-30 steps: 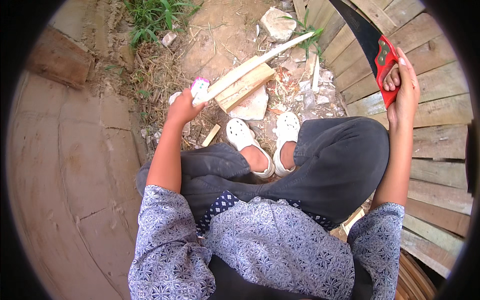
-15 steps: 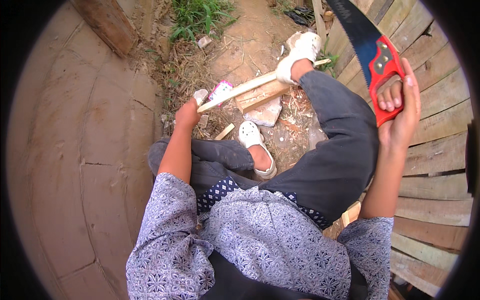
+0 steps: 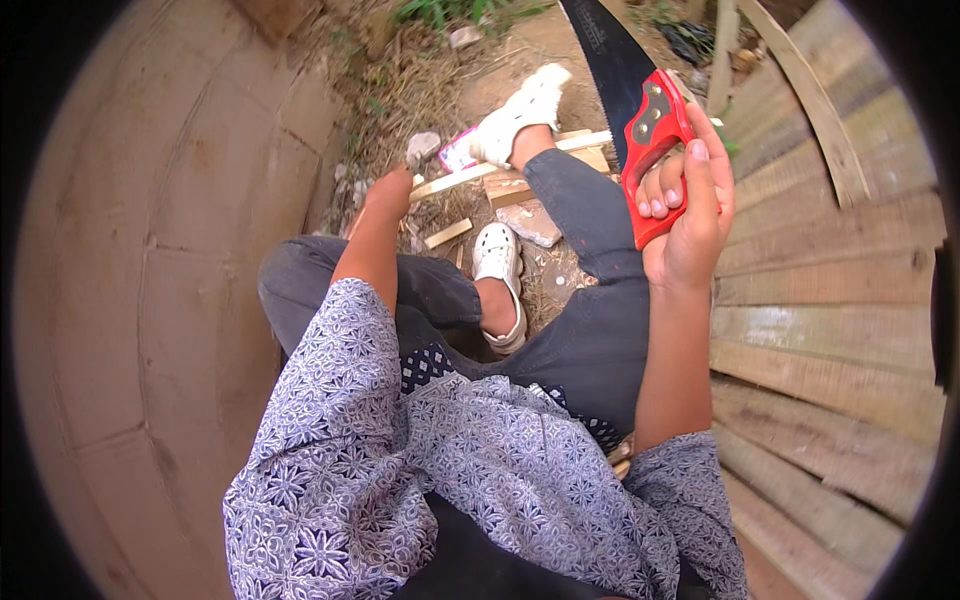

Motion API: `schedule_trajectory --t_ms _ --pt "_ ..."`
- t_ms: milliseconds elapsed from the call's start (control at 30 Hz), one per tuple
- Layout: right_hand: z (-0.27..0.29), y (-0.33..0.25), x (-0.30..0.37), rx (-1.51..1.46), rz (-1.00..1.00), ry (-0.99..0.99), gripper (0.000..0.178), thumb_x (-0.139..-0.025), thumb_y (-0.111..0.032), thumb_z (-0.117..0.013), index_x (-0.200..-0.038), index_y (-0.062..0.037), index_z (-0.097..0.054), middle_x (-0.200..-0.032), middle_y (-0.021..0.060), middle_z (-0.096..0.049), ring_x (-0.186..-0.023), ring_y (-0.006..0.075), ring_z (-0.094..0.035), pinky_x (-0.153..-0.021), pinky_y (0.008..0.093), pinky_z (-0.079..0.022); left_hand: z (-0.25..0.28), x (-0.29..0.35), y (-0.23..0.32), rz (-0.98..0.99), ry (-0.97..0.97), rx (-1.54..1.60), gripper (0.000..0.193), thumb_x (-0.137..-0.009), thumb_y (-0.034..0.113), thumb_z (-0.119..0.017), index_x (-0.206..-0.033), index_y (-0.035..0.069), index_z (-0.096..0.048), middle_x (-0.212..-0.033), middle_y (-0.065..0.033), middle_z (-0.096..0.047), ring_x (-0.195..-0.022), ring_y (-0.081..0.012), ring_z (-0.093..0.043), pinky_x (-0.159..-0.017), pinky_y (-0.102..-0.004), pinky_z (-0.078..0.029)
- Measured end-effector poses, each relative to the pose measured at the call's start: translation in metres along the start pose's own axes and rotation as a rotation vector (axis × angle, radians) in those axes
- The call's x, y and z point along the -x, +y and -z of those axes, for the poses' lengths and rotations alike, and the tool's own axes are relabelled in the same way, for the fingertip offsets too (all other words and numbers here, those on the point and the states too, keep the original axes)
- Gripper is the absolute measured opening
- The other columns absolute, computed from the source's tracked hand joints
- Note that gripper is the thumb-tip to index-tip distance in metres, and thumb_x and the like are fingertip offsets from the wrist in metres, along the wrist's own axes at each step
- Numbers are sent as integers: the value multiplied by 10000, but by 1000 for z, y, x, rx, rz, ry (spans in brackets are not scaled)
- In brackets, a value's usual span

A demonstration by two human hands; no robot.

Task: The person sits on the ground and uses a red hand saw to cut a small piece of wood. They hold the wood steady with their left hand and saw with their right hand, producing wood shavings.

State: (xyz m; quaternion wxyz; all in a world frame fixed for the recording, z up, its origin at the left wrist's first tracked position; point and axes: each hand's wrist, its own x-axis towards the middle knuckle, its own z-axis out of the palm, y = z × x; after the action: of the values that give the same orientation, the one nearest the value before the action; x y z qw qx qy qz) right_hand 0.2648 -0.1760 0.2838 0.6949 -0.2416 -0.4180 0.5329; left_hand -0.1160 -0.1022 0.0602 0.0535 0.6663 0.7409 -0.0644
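Note:
In my right hand (image 3: 690,195) is a handsaw (image 3: 612,75) with a red handle and a dark, toothed blade. My fingers pass through the handle loop, and the blade points up and away, its tip past the frame's top edge. At the near end of a thin pale wooden strip (image 3: 450,184) is my left hand (image 3: 388,190). Its fingers are hidden, so I cannot tell whether it grips the strip. My right foot, in a white clog (image 3: 520,112), lies across the strip. Under the strip lies a wooden block (image 3: 512,188).
A flat stone (image 3: 530,222) sits by the block, and a short wood offcut (image 3: 448,234) lies near my left clog (image 3: 497,255). A mud-coloured wall (image 3: 190,280) rises on the left. Wooden planks (image 3: 820,320) line the right. A pink-and-white packet (image 3: 458,150) lies beyond the strip.
The view has shifted, and the saw now appears further left, nearer the strip. My right clog has come back along the strip toward my left hand.

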Motion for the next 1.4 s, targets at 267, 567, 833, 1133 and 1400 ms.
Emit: schedule_trajectory --t_ms 267,567,833,1133,1400 --pt "-12 83 -20 -78 -238 -93 362 -1062 -115 -451 -1393 24 -497 -612 -41 -400 -500 41 -357 -472 224 -379 -18 14 -6 107 83 190 383 -802 115 -766 -1133 67 -579 -1051 -197 -709 -983 -390 -685 -808 -498 -549" --pt "-9 164 -39 -145 -317 -173 395 -1047 -109 -478 -1417 29 -486 -592 -40 -394 -486 44 -350 -461 224 -357 70 5 -36 214 106 124 283 -939 183 -621 -1195 66 -593 -1031 -159 -729 -934 -306 -717 -782 -455 -582" --pt "1 162 2 -134 -366 -91 472 -1023 -121 -547 -1464 17 -448 -595 -52 -388 -487 37 -359 -454 218 -355 198 38 -143 226 72 186 521 -927 477 -674 -1171 26 -581 -936 -177 -675 -750 -282 -660 -705 -442 -529" --pt "-32 130 25 -150 -227 -140 439 -1031 -99 -516 -1451 17 -465 -580 -56 -385 -490 36 -351 -461 221 -346 279 136 -141 91 283 135 466 -935 420 -651 -1141 8 -581 -1037 -188 -678 -990 -285 -637 -864 -418 -493" --pt "-28 109 45 -134 -160 -104 427 -1045 -106 -469 -1445 41 -460 -584 -38 -386 -486 52 -348 -470 236 -356 311 143 -119 -2 107 82 433 -966 422 -611 -1176 45 -578 -1054 -183 -680 -954 -267 -636 -820 -431 -496"
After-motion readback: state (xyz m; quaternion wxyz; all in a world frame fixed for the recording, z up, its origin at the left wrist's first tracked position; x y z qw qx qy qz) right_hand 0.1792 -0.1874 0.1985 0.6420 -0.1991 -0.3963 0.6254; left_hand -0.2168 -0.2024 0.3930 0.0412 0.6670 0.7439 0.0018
